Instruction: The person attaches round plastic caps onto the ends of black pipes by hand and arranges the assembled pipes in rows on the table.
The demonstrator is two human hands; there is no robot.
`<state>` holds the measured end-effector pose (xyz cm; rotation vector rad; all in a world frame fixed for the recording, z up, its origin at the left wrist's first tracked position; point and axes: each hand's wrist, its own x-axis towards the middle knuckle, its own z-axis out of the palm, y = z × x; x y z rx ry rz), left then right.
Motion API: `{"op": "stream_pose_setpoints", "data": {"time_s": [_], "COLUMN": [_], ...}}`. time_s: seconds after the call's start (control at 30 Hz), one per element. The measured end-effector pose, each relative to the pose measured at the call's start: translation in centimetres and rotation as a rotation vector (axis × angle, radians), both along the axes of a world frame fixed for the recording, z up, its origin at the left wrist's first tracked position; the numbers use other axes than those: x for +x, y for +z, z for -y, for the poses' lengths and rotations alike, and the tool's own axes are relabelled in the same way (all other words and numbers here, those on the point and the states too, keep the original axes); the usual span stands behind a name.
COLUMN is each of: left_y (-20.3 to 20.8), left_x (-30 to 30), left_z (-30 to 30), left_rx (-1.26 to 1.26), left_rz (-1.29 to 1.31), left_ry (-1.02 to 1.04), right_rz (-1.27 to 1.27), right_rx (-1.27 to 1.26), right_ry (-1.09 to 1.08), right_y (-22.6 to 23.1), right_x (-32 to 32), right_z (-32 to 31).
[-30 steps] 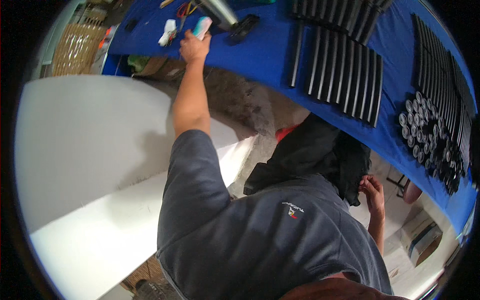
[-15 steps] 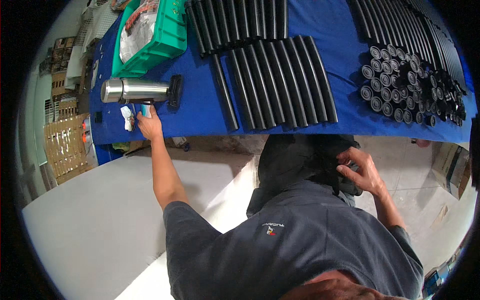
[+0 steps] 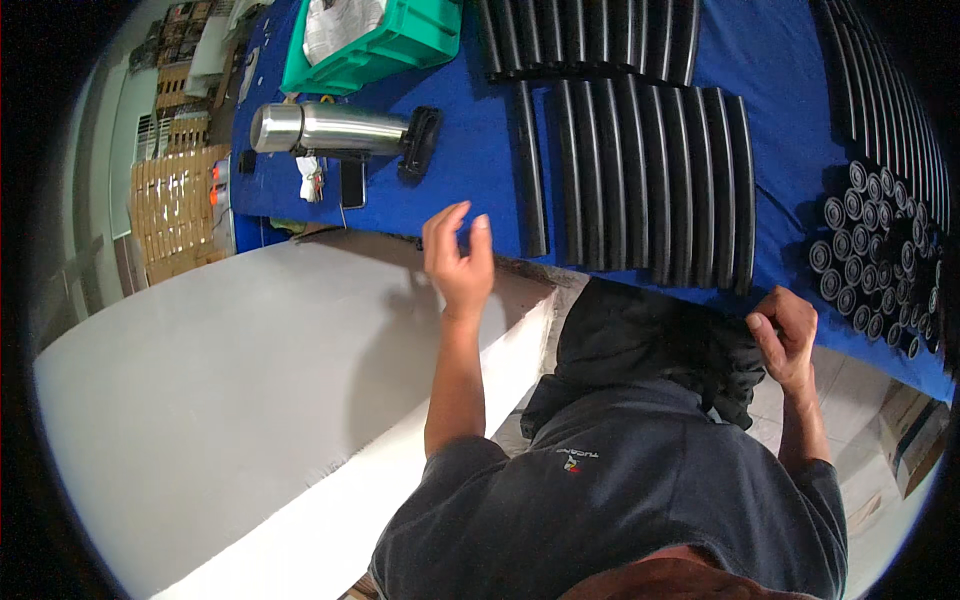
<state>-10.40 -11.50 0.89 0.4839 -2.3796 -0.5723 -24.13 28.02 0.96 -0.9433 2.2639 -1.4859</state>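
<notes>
While the blue-covered table (image 3: pixel 770 60) stretches before me, black tubes (image 3: pixel 654 180) lie by its near edge, long axes running away from me, a lone tube (image 3: pixel 530 170) to their left. My empty left hand (image 3: pixel 461 262) hangs near that edge, fingers bent, thumb apart; my right hand (image 3: pixel 787 335) curls there, whether pinching I cannot tell. Tiny lettering (image 3: pixel 582 455) and an emblem (image 3: pixel 571 465) mark my shirt (image 3: pixel 650 500).

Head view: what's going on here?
A person is at a blue-covered table laid with black tubes. Their left hand is raised near its front edge, open and empty. The right hand is curled at the edge by the tubes; whether it holds anything is unclear. A phone lies beside a metal flask.
</notes>
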Motion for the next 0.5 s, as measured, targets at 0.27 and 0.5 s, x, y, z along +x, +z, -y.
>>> {"op": "stream_pose_setpoints", "data": {"time_s": [0.27,0.5], "left_y": [0.1,0.4], "left_x": [-5.2,-7.0], "left_z": [-1.7,-0.1], "left_rx": [0.131,-0.154], "left_rz": [0.232,0.464], "left_ry": [-0.079,0.028], "right_rz": [0.103,0.039], "right_rx": [-0.093,-0.06], "right_ry": [-0.063,-0.068], "right_y": [-0.9,-0.4], "right_x": [0.1,0.2], "right_z": [-0.4,-0.3]}}
